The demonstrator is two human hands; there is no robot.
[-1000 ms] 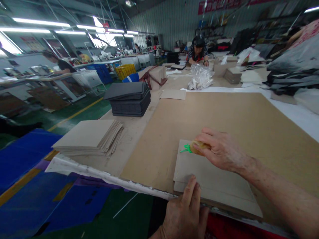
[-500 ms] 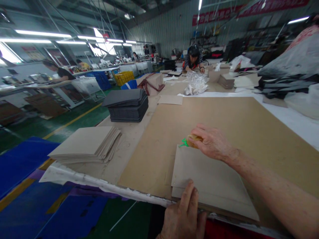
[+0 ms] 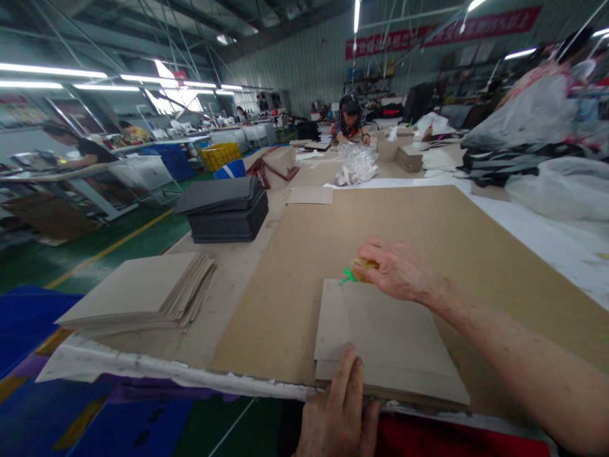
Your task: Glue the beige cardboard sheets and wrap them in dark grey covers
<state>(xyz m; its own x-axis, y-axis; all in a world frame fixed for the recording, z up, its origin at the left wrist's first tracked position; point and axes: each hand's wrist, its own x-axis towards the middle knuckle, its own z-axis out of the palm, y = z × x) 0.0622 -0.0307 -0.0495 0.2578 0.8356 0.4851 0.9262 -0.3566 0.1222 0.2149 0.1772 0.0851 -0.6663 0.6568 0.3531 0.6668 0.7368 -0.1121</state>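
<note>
A grey-brown sheet of cardboard (image 3: 380, 330) lies on other sheets at the table's near edge. My left hand (image 3: 335, 406) rests at its near edge, index and middle fingers stretched out onto the sheet. At the sheet's far edge, towards its left corner, my right hand (image 3: 397, 270) is closed around an amber, rounded object with green strands (image 3: 364, 270). Its exact kind is not clear, and my fingers cover part of it. The green strands hang at the sheet's far left corner.
A stack of cardboard sheets (image 3: 137, 289) and a dark grey stack of pads (image 3: 226, 209) stand on the left. Beyond the large brown board (image 3: 266, 317) lies crumpled clear plastic (image 3: 356, 164). A person (image 3: 351, 120) leans over the table's far end.
The view has turned slightly right, so most things sit further left in the picture. Both hands keep nearly the same places on the sheet, the right still gripping the amber object.
</note>
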